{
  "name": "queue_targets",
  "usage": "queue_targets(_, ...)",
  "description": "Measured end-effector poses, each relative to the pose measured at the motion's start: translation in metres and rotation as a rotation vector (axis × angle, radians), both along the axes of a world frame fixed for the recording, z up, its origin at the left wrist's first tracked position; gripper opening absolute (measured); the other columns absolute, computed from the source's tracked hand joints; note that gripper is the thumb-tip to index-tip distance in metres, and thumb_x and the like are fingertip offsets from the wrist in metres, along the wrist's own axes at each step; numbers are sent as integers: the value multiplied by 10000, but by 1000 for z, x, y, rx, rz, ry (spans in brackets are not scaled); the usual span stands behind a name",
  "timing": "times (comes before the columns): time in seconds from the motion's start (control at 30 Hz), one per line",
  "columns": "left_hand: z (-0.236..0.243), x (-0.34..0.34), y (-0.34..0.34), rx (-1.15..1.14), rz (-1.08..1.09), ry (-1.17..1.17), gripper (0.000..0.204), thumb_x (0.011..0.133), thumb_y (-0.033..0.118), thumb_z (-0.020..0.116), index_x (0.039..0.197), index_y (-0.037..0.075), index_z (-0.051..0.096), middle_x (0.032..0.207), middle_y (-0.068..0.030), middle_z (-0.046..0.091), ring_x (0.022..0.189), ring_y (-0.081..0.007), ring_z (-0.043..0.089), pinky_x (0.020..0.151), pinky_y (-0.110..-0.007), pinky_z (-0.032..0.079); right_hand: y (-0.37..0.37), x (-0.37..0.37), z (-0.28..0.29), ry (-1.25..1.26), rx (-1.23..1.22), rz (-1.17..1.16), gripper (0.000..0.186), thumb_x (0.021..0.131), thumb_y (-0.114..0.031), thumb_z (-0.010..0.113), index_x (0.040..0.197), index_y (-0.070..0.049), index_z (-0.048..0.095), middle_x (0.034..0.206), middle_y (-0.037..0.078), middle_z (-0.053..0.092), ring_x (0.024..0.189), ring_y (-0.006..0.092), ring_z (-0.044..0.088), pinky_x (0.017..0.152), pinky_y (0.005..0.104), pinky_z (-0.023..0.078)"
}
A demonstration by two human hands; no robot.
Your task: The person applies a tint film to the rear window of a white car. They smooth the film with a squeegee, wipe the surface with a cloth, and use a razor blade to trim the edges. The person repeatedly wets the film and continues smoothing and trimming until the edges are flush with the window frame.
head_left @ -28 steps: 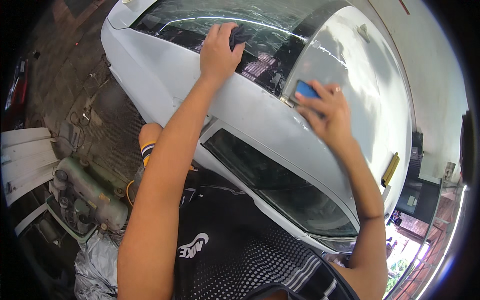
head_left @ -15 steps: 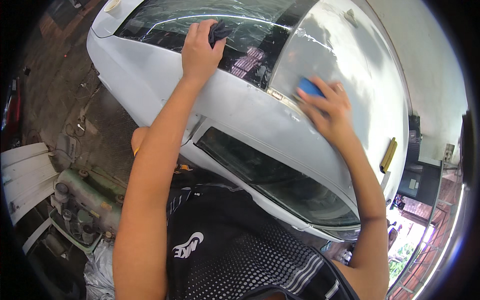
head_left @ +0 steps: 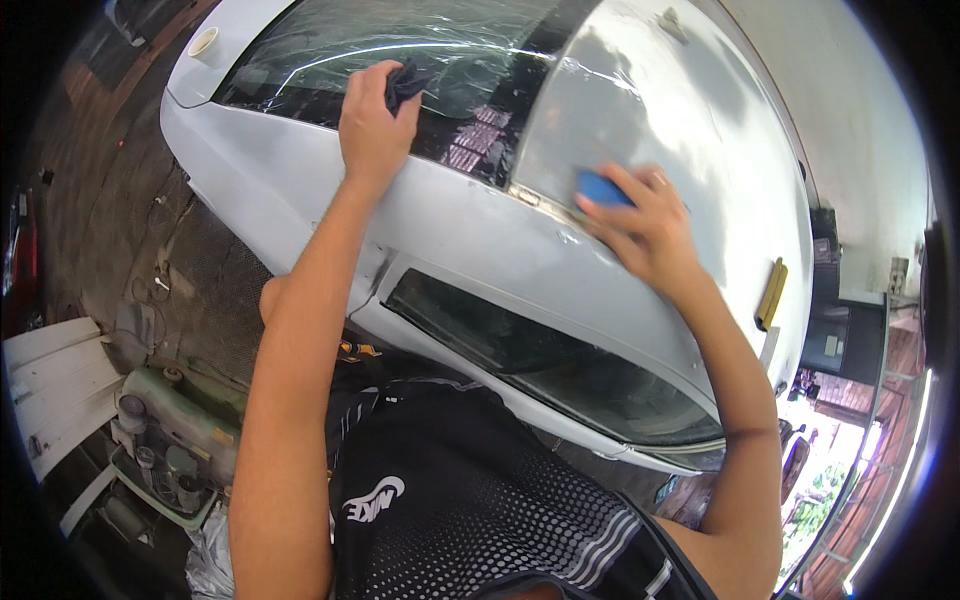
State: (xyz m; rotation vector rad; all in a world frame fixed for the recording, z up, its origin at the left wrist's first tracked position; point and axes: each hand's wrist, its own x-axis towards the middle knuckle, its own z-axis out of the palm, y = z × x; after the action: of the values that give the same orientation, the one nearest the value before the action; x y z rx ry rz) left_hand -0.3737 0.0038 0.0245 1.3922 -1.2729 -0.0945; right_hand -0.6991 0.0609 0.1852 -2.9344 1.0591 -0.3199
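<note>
My left hand [head_left: 374, 130] is closed round a crumpled dark cloth [head_left: 403, 86], resting at the lower edge of the car's plastic-covered rear window [head_left: 330, 75]. In my right hand [head_left: 650, 228] is a blue sanding block [head_left: 604, 188], pressed to the grey-white car roof [head_left: 650, 120] near its side edge. Fingers and thumb grip the block from its sides; its underside is hidden. Just left of it, a narrow strip of bare, brownish metal [head_left: 540, 200] runs along the roof seam. The side window [head_left: 520, 345] lies below, nearer my body.
A small pale cup [head_left: 203, 42] stands on the car's rear at the far left. A yellowish long block [head_left: 771, 294] lies on the roof at right. A green compressor tank [head_left: 190, 410] and white panel [head_left: 60, 390] occupy the lower left floor. A wall rises at right.
My right hand has shifted slightly left and down with the blue block on the roof. The left hand, still holding the cloth, appears a little further left and lower as the whole view shifts.
</note>
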Motion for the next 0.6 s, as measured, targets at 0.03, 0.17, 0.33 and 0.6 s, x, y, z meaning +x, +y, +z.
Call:
queue_targets(0.03, 1, -2, 1, 15, 4, 4, 370, 876, 175, 773, 1215, 107, 643, 1079, -113, 630, 979, -337, 654, 852, -431, 533, 4, -7, 2, -3, 0, -11, 333, 775, -206, 869, 1107, -205, 838, 1291, 88, 706, 980, 311, 598, 862, 418, 523)
queue_targets(0.17, -3, -4, 3, 53, -26, -10, 362, 893, 185, 772, 1221, 98, 646, 1096, -118, 639, 997, -328, 655, 868, -421, 532, 3, 12, -13, -31, -43, -40, 330, 776, -209, 869, 1104, -200, 839, 1285, 85, 707, 952, 309, 590, 858, 420, 517)
queue_targets(0.33, 4, -8, 1, 42, -46, 8, 375, 881, 166, 770, 1228, 103, 642, 1092, -114, 634, 981, -328, 654, 853, -422, 534, -28, 46, -29, -101, -116, -3, 267, 810, -250, 842, 1077, -246, 845, 1248, 60, 716, 963, 310, 598, 849, 427, 501)
queue_targets(0.6, -1, -4, -2, 56, -26, -29, 362, 899, 188, 766, 1225, 94, 640, 1123, -123, 638, 1001, -339, 654, 874, -423, 533, -13, 43, -22, -60, -102, -14, 302, 789, -218, 857, 1089, -195, 844, 1268, 79, 714, 955, 307, 589, 856, 424, 510)
